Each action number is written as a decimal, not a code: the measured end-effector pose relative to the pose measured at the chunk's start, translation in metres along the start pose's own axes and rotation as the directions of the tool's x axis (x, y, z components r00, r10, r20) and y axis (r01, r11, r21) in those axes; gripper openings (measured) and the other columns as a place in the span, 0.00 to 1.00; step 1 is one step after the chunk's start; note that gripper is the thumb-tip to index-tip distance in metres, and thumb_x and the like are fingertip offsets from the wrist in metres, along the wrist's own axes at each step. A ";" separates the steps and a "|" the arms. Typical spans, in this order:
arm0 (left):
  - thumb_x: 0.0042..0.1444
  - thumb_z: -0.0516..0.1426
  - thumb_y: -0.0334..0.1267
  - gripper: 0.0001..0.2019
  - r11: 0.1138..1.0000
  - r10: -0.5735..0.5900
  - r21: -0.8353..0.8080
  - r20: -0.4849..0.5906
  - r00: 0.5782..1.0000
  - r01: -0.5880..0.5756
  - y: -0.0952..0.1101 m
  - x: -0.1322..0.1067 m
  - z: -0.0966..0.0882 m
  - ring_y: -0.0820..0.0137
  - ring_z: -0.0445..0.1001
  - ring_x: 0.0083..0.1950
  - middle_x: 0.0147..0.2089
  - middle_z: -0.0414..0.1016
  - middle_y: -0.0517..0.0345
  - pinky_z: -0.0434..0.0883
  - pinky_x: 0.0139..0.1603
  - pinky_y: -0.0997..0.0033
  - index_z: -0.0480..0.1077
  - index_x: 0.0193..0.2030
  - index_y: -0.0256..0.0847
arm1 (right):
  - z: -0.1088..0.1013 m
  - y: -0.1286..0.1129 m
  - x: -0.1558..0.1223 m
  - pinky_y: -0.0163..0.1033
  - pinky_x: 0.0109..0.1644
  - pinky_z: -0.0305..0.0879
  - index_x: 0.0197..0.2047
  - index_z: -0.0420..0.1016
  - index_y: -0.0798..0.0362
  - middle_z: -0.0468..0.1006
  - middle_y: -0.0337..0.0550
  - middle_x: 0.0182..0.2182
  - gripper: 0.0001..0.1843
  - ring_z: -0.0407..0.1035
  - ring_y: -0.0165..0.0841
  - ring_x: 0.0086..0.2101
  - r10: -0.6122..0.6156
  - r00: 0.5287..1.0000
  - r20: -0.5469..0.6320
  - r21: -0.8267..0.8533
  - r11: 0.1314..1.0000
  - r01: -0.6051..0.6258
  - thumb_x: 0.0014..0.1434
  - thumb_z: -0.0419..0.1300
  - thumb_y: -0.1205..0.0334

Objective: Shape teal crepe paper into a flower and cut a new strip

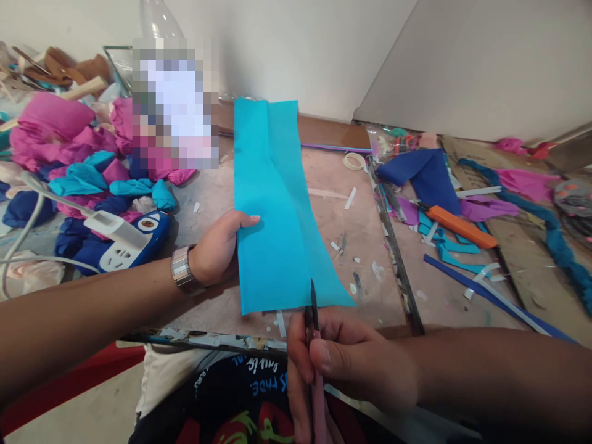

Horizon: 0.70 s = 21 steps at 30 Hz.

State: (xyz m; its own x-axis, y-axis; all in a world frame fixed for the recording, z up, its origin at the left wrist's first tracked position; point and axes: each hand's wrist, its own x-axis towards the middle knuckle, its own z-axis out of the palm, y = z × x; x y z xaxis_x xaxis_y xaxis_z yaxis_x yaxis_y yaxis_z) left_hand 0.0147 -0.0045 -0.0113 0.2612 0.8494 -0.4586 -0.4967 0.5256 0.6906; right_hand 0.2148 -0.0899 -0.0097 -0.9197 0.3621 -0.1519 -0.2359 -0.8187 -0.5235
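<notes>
Clamped: right hand (351,364) closed round the pink handles of the scissors (312,308), blades nearly together, tips pointing away from me and meeting the near end of the sheet (272,203). Left hand (217,250) pinched that sheet at its left edge, thumb on top, fingers underneath as far as I could tell. Watch (183,271) on that wrist.

Sheet was turquoise and long. It lay flat mid-surface, running from the near edge toward the far edge, with one lengthwise crease showing. I judged it light, thin and floppy; crepe or felt, I couldn't tell which. It would likely slide and buckle unless pressed flat close to the blades, so the side edge by the near end looked the best hold.

Left side of the surface (333,216) carried a scrap pile (69,142), pink and blue, with a power strip (118,237) in front. Right side: metal strip (393,246), orange cutter (460,227), more offcuts. Tape roll (355,161) sat near the far edge.
</notes>
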 end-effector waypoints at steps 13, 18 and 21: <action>0.54 0.59 0.38 0.26 1.000 0.004 0.006 0.024 1.000 -0.004 0.000 0.000 0.001 0.47 0.83 0.52 0.49 0.85 0.44 0.80 0.54 0.46 0.73 0.60 0.32 | -0.001 0.001 0.000 0.26 0.19 0.63 0.34 0.68 0.56 0.83 0.47 0.26 0.25 0.71 0.26 0.17 0.033 0.999 -0.023 0.005 0.999 -0.033 0.66 0.61 0.40; 0.53 0.59 0.37 0.24 1.000 0.001 0.009 0.001 1.000 -0.001 0.001 -0.001 0.002 0.48 0.83 0.51 0.47 0.85 0.45 0.80 0.54 0.47 0.74 0.58 0.32 | -0.002 0.001 -0.001 0.27 0.20 0.65 0.34 0.66 0.55 0.83 0.47 0.25 0.25 0.71 0.27 0.16 0.043 0.999 -0.032 -0.002 0.999 -0.044 0.66 0.61 0.39; 0.53 0.60 0.38 0.24 1.000 0.002 0.018 0.003 1.000 -0.002 0.001 -0.001 0.002 0.47 0.82 0.53 0.48 0.85 0.44 0.80 0.55 0.46 0.74 0.57 0.32 | -0.001 0.001 -0.001 0.26 0.19 0.64 0.33 0.64 0.54 0.81 0.45 0.24 0.27 0.69 0.26 0.15 0.063 0.997 -0.053 -0.016 0.998 -0.064 0.64 0.63 0.37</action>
State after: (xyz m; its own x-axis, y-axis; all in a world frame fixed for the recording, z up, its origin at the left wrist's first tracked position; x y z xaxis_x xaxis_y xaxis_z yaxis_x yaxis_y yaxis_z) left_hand 0.0153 -0.0050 -0.0092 0.2629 0.8508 -0.4551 -0.4828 0.5244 0.7014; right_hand 0.2158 -0.0903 -0.0111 -0.9150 0.3326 -0.2285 -0.1713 -0.8329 -0.5263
